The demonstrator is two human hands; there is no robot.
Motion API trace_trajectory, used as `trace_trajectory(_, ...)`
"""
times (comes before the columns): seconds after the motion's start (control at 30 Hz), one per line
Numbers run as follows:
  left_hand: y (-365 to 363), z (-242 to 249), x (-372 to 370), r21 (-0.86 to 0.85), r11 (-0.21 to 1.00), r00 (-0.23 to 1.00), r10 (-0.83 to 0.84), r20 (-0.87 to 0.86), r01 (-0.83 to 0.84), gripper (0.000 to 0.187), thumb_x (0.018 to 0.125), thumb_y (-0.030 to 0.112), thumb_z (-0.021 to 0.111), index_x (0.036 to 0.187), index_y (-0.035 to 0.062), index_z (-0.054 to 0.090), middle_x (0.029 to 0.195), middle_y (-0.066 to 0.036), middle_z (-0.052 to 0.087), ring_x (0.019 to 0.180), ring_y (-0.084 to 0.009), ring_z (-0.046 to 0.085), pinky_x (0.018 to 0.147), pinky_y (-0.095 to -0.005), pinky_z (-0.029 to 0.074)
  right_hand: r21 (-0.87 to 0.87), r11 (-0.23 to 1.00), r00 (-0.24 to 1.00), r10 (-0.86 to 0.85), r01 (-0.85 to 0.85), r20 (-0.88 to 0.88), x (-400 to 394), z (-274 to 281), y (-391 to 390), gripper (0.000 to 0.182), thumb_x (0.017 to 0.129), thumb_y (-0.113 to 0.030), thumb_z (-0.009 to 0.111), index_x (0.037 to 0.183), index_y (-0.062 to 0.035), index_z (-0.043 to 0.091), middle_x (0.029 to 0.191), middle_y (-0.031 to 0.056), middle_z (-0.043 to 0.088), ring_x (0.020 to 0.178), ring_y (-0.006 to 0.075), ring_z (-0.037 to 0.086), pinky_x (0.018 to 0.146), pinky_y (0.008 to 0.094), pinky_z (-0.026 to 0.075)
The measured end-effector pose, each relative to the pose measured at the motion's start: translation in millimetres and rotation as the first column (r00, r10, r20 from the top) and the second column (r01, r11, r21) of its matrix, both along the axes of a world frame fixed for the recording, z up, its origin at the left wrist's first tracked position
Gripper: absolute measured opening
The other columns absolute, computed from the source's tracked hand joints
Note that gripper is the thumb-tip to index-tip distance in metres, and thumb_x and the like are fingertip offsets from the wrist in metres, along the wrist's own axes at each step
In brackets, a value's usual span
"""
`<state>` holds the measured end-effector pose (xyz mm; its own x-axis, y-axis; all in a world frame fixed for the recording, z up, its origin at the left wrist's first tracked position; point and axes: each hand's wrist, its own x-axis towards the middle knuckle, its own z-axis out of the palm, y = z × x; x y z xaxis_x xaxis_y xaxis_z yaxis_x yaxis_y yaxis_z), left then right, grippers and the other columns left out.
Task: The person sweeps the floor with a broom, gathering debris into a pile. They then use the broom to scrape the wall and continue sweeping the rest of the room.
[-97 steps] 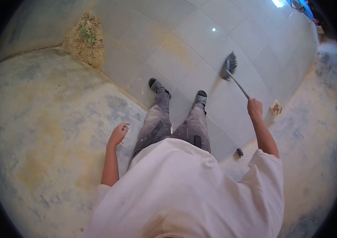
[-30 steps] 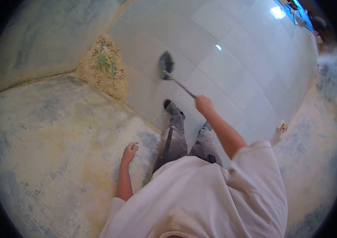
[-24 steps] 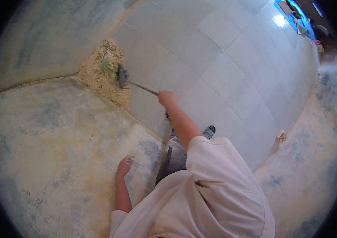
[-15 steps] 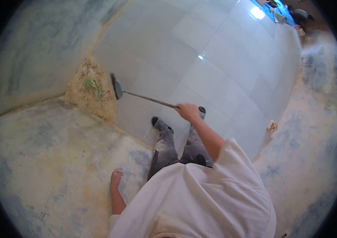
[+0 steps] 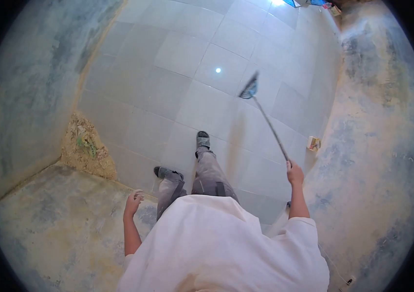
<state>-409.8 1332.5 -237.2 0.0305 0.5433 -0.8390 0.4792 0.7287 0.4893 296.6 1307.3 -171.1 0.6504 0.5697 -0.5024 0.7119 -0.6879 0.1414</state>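
Observation:
My right hand point(image 5: 294, 173) is wrapped round the end of a long thin handle. At its far end is the blue and dark head of a broom point(image 5: 249, 87), slightly blurred, over the tiles and seemingly lifted off them. My left hand point(image 5: 134, 200) hangs beside my left leg with loosely bent fingers and holds nothing. In the left corner, a heap of yellowish rubble point(image 5: 82, 158) lies against the walls, with a crumpled green scrap point(image 5: 87, 145) on top.
Large grey tiles point(image 5: 177, 53) cover the floor between stained plaster walls point(image 5: 377, 146). A small box point(image 5: 313, 143) sits by the right wall. Blue sheeting point(image 5: 318, 2) and clutter are at the far top right. A wire runs down the lower right wall to a socket point(image 5: 351, 281).
The broom has swung from beside the rubble heap to the right, away from it. My body has turned and stepped, and my left hand has come up a little.

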Motion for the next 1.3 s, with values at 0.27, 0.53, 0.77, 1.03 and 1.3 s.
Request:
trace_trajectory(0.27, -0.8, 42.7, -2.9, -0.026, 1.0, 0.986, -0.02, -0.163, 0.016, 0.026, 0.085, 0.016, 0.05, 0.108, 0.0074, 0.057, 0.086, -0.009, 0.063, 0.076, -0.0159, 0.061, 0.066, -0.0271, 0.047, -0.138, 0.984, 0.979, 0.13, -0.109, 0.156, 99.7, -83.8, 148.9, 0.03, 0.088, -0.021, 0.04, 0.093, -0.0057, 0.065, 0.091, 0.0187, 0.064, 0.085, 0.0358, 0.063, 0.072, 0.0469, 0.05)
trace_trajectory(0.53, -49.6, 16.3, -19.0, -0.096, 0.991, 0.992, 0.086, -0.094, -0.095, 0.027, 0.084, 0.015, 0.051, 0.109, 0.0051, 0.057, 0.088, -0.011, 0.065, 0.074, -0.0148, 0.061, 0.063, -0.027, 0.046, -0.131, 0.749, 0.752, 0.607, -0.65, -0.258, -89.4, -71.7, 240.6, 0.021, 0.085, -0.019, 0.049, 0.092, -0.0107, 0.067, 0.087, 0.0158, 0.066, 0.079, 0.0316, 0.065, 0.065, 0.0438, 0.052)
trace_trajectory(0.77, -17.8, 17.7, -64.8, -0.054, 0.997, 0.993, -0.067, -0.102, 0.062, 0.029, 0.085, 0.017, 0.052, 0.11, 0.0036, 0.057, 0.089, -0.014, 0.064, 0.081, -0.0204, 0.062, 0.074, -0.0321, 0.047, 0.213, 0.587, 0.465, 0.775, -0.781, -0.429, -508.4, -182.4, 279.1, 0.017, 0.078, -0.018, 0.055, 0.083, -0.0129, 0.071, 0.087, 0.0087, 0.069, 0.078, 0.0248, 0.067, 0.061, 0.0396, 0.052)
trace_trajectory(1.03, 6.3, 58.1, -175.9, 0.227, 0.83, 0.822, 0.548, -0.153, -0.51, 0.028, 0.085, 0.014, 0.05, 0.112, 0.0073, 0.056, 0.085, -0.009, 0.063, 0.08, -0.0164, 0.061, 0.069, -0.0279, 0.049, 0.273, 0.5, 0.327, 0.806, -0.822, -0.493, -592.9, -135.4, 321.3, 0.024, 0.086, -0.034, 0.051, 0.096, -0.0197, 0.067, 0.087, 0.0056, 0.068, 0.079, 0.0262, 0.066, 0.061, 0.041, 0.051)
trace_trajectory(1.3, 9.4, -29.9, -200.3, -0.358, 0.934, 0.997, -0.051, -0.062, 0.026, 0.033, 0.079, 0.016, 0.05, 0.11, 0.0071, 0.058, 0.085, -0.01, 0.064, 0.074, -0.0176, 0.062, 0.064, -0.0289, 0.048, -0.021, 0.795, 0.771, 0.58, -0.606, -0.262, -316.0, -31.1, 280.0, 0.025, 0.088, -0.041, 0.047, 0.107, -0.0323, 0.061, 0.078, 0.0111, 0.066, 0.072, 0.0295, 0.064, 0.06, 0.0428, 0.049)
